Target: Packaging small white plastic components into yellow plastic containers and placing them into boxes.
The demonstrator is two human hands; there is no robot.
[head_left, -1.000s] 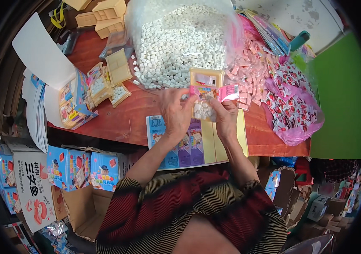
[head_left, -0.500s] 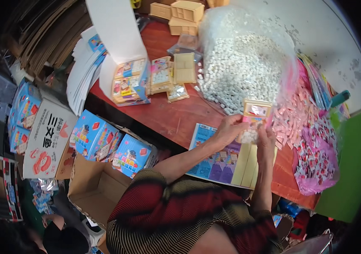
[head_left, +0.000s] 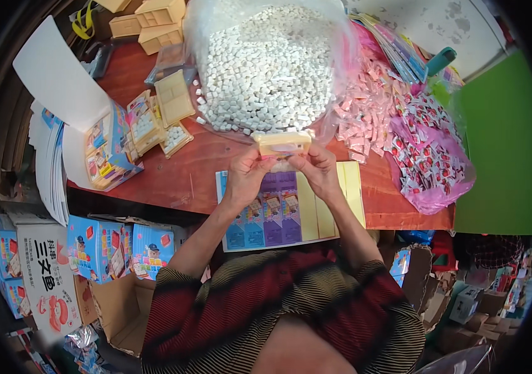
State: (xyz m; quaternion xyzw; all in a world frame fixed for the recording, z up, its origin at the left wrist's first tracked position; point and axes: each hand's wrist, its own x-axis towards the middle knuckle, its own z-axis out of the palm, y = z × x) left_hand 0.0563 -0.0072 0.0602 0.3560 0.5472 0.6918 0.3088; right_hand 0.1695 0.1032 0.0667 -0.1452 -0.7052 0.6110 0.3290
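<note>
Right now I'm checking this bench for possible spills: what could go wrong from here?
The cream tray, pinched between the left hand and right hand, could tilt or slip. It appears close to the heap of white cubes, so a bump might scatter some across the red table. The printed sheet seems to overhang the table's front edge, so it might get brushed off.
</note>
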